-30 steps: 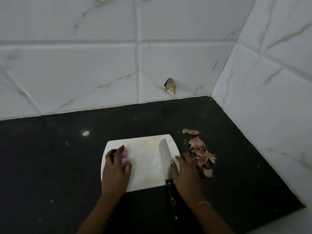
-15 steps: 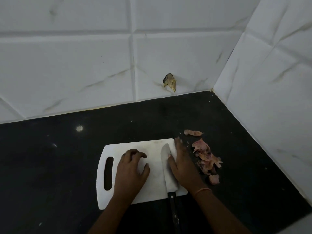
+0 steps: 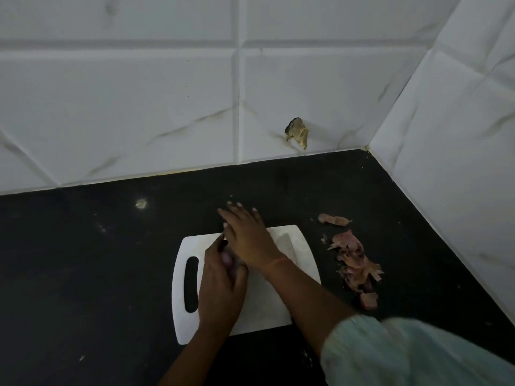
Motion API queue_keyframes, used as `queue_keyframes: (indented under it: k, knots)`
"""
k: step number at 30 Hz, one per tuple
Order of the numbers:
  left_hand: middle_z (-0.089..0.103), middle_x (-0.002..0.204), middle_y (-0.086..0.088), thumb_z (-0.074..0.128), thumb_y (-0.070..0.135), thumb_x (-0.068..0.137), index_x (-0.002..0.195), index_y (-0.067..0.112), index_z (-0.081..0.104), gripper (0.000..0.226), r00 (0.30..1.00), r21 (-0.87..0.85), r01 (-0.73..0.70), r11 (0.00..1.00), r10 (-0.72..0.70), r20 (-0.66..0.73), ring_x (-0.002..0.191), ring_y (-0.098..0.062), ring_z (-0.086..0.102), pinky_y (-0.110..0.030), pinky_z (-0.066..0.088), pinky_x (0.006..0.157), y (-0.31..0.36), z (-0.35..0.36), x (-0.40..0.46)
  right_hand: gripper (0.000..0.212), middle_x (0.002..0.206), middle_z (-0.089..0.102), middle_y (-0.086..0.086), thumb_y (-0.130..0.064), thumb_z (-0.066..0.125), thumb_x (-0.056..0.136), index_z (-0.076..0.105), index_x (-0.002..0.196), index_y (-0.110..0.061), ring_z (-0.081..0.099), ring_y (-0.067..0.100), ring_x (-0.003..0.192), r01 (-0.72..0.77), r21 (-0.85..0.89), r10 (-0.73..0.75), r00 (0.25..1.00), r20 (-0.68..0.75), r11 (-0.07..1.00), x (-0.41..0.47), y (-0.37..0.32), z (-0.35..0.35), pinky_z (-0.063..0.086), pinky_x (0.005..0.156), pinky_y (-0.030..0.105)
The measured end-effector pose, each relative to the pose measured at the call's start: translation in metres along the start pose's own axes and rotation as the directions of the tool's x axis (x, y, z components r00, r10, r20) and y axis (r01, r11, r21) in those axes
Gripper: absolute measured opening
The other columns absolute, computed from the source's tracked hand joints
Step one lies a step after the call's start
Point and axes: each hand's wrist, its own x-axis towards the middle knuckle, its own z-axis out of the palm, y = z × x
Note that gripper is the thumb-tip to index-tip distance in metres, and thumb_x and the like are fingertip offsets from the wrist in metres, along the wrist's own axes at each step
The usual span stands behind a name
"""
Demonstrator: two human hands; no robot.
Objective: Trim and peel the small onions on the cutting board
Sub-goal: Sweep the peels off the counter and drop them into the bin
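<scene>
- Head view: a white board (image 3: 262, 305) with a slot handle at its left end lies on a black counter (image 3: 83, 274), near a corner of white marbled tiles (image 3: 139, 107).
- The left hand (image 3: 220, 285) rests over the board's left part, fingers curled round a small purple onion (image 3: 228, 261), which sits above the board just right of the slot.
- The right hand (image 3: 246, 232) reaches across the board's far edge, just beyond the left hand, fingers straight and spread, grasping nothing; fingertips lie over the dark counter past the board.
- An orange band (image 3: 278, 261) circles the right wrist; a pale green sleeve (image 3: 404, 355) fills the lower right.
- A knife blade (image 3: 287, 243) shows on the board's right part, partly hidden by the right forearm.
- A pile of pinkish peels (image 3: 355, 263) lies on the counter just right of the board, one peel (image 3: 333, 219) apart beyond it.
- A brownish scrap (image 3: 297, 132) clings to the back wall low down.
</scene>
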Motion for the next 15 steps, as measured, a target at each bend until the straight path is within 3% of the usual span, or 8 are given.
queue_keyframes:
  k: [2, 5, 7, 10, 13, 15]
  knots:
    - [0.048, 0.128, 0.019, 0.059, 0.019, 0.094, 0.145, 0.023, 0.036, 0.056, 0.999, -0.015, 0.047, 0.999, -0.047, 0.005, 0.109, 0.019, 0.047, 0.001, 0.038, 0.082, 0.002, -0.001, 0.000, 0.045, 0.161, 0.025, 0.002, -0.028, 0.030, 0.105, 0.035, 0.149, -0.021, 0.014, 0.021, 0.151, 0.010, -0.051, -0.005, 0.995, 0.097, 0.999, 0.032, -0.006, 0.001, 0.006, 0.122, 0.050]
    - [0.052, 0.127, 0.016, 0.055, 0.022, 0.095, 0.140, 0.028, 0.041, 0.048, 0.999, 0.063, 0.038, 0.997, -0.039, 0.020, 0.107, 0.008, 0.052, -0.008, 0.040, 0.079, 0.002, -0.001, 0.000, 0.050, 0.164, 0.013, 0.000, -0.033, 0.024, 0.106, 0.024, 0.154, -0.019, 0.008, 0.020, 0.152, -0.021, -0.177, 0.059, 0.976, 0.208, 0.984, 0.059, 0.008, -0.004, 0.003, 0.121, 0.053]
    - [0.052, 0.127, 0.014, 0.053, 0.024, 0.094, 0.136, 0.028, 0.045, 0.043, 1.000, 0.092, 0.016, 0.996, -0.018, 0.019, 0.107, 0.000, 0.054, -0.017, 0.044, 0.082, 0.001, 0.000, 0.001, 0.054, 0.165, 0.007, 0.001, -0.035, 0.022, 0.105, 0.016, 0.156, -0.016, 0.006, 0.019, 0.152, -0.097, -0.265, 0.144, 0.976, 0.163, 0.959, 0.055, 0.027, -0.011, 0.000, 0.120, 0.052]
    - [0.052, 0.120, 0.015, 0.052, 0.021, 0.094, 0.130, 0.029, 0.049, 0.036, 1.000, 0.112, 0.017, 0.994, -0.016, -0.006, 0.100, 0.001, 0.055, -0.013, 0.042, 0.076, 0.002, 0.001, 0.001, 0.058, 0.165, 0.006, 0.005, -0.039, 0.020, 0.104, 0.013, 0.155, -0.013, 0.005, 0.019, 0.152, -0.246, -0.327, 0.281, 0.958, 0.065, 0.913, 0.029, 0.051, -0.026, -0.004, 0.121, 0.052]
    - [0.052, 0.114, 0.015, 0.053, 0.018, 0.095, 0.117, 0.030, 0.052, 0.025, 0.999, 0.102, 0.003, 0.995, 0.000, -0.035, 0.097, 0.001, 0.056, -0.015, 0.044, 0.072, 0.003, 0.002, 0.000, 0.057, 0.162, 0.019, 0.008, -0.035, 0.020, 0.102, 0.027, 0.152, -0.011, 0.015, 0.020, 0.151, -0.362, -0.327, 0.376, 0.926, -0.020, 0.873, -0.013, 0.074, -0.040, -0.006, 0.119, 0.055]
    - [0.051, 0.114, 0.015, 0.054, 0.019, 0.095, 0.115, 0.030, 0.054, 0.023, 0.999, 0.080, 0.003, 0.997, 0.000, -0.040, 0.098, -0.001, 0.057, -0.017, 0.044, 0.073, 0.005, 0.002, -0.001, 0.055, 0.156, 0.037, 0.006, -0.027, 0.019, 0.097, 0.043, 0.144, -0.012, 0.027, 0.018, 0.147, -0.351, -0.197, 0.327, 0.934, -0.141, 0.916, -0.049, 0.091, -0.050, 0.001, 0.122, 0.052]
